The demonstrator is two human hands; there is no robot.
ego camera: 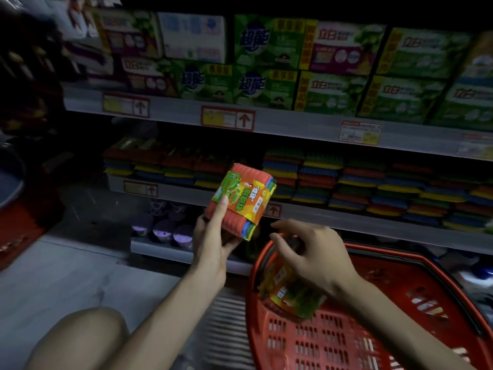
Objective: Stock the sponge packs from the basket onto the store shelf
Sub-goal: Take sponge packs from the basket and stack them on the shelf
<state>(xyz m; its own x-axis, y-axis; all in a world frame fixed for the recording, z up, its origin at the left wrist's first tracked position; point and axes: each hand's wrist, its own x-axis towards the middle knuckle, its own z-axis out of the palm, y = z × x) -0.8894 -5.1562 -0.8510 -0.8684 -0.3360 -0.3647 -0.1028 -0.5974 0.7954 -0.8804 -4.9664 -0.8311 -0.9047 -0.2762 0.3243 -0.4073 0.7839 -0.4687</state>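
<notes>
Sponges (360,182) stacked on shelf (346,218); left hand (213,236) grips raised pack (241,201), right hand (313,253) blurred pack (292,293) over basket (400,255).

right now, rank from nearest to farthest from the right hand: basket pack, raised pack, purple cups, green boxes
1. basket pack, under the right hand
2. raised pack, in the left hand
3. purple cups, bottom shelf
4. green boxes, top shelf

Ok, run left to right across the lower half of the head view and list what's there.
Bare knee → left hand → sponge pack it holds → right hand → red basket.
</notes>
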